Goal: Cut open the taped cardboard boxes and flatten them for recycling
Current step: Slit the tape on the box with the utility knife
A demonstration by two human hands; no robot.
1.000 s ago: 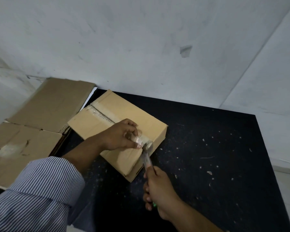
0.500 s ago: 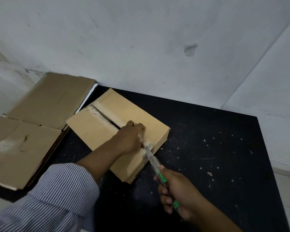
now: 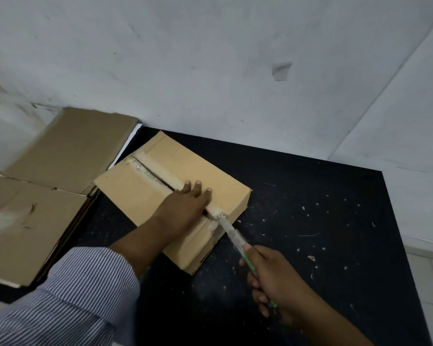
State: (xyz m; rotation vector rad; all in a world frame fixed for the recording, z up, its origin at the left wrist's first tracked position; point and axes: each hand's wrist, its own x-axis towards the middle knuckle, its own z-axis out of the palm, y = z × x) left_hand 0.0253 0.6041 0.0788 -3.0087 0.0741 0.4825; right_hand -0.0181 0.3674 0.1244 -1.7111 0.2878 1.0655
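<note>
Cardboard box [image 3: 175, 196] under flat left hand [image 3: 185, 208]; right hand [image 3: 273, 275] fingers grip cutter [image 3: 231, 232] at seam end.

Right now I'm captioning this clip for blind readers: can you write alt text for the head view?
A left hand presses flat on a taped cardboard box on a black table, while the right hand holds a green-handled cutter at the box's near end seam. Flattened cardboard lies to the left, below a white wall.
</note>
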